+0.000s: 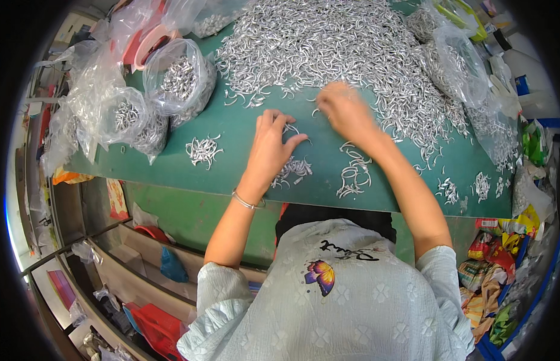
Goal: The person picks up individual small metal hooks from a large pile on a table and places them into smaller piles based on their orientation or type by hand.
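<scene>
Evidently plenty left: big heap (328, 51) of curved silvery pieces spreads across worktop (232, 123); several small piles (203, 150) lie set apart on my side of heap. My left hand (267, 141), near side of heap, half open, thumb spread from fingers, curved piece (291, 128) in gap, can't tell if gripped. My right hand (346, 111) blurs at heap's near edge, fingers seemingly curled, hold unclear. Bags (199, 99) left of heap already carry pieces.

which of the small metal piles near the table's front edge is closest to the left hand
The pile just below the left hand, on its thumb side: it nearly meets the hand in view, while the others lie visibly apart.
</scene>
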Motion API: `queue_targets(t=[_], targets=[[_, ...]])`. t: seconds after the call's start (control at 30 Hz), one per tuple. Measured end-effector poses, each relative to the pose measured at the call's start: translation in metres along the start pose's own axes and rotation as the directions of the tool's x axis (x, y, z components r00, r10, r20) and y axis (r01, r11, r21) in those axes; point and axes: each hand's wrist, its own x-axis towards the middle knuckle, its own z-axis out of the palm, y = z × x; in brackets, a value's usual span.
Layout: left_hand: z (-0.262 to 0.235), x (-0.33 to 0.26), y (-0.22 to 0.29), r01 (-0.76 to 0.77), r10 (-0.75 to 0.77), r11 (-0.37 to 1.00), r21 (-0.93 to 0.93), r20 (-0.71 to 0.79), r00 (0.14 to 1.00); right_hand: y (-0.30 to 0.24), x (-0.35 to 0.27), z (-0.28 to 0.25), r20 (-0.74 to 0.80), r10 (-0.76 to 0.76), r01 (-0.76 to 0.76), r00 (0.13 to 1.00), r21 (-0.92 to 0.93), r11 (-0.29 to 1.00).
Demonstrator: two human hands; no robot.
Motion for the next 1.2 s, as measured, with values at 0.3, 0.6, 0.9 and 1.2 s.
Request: queue_targets(t=[0.3, 0.6, 0.9, 1.2], targets=[[0.007, 0.000, -0.004, 0.016, -0.016, 1.000, 0.014, 0.009, 1.000, 0.029, -0.011, -0.015, -0.005, 0.039, -0.038, 0.999, -0.365, 0.930], [0.005, 0.003, 0.000, 0.008, -0.010, 1.000, 0.028, 0.042, 0.999, -0.008, -0.058, -0.027, 0.163, 0.010, 0.042, 0.987, -0.309, 0.950], [0.001, 0.000, -0.004, 0.020, -0.020, 0.999, 0.046, 0.002, 1.000, -0.001, -0.057, -0.053, 0.207, 0.128, -0.145, 0.970, 0.068, 0.987], [-0.013, -0.001, -0.003, 0.090, -0.087, 0.994, 0.068, -0.052, 0.995, -0.007, -0.050, -0.040, 0.180, 0.237, -0.267, 0.955, 0.167, 0.949]])
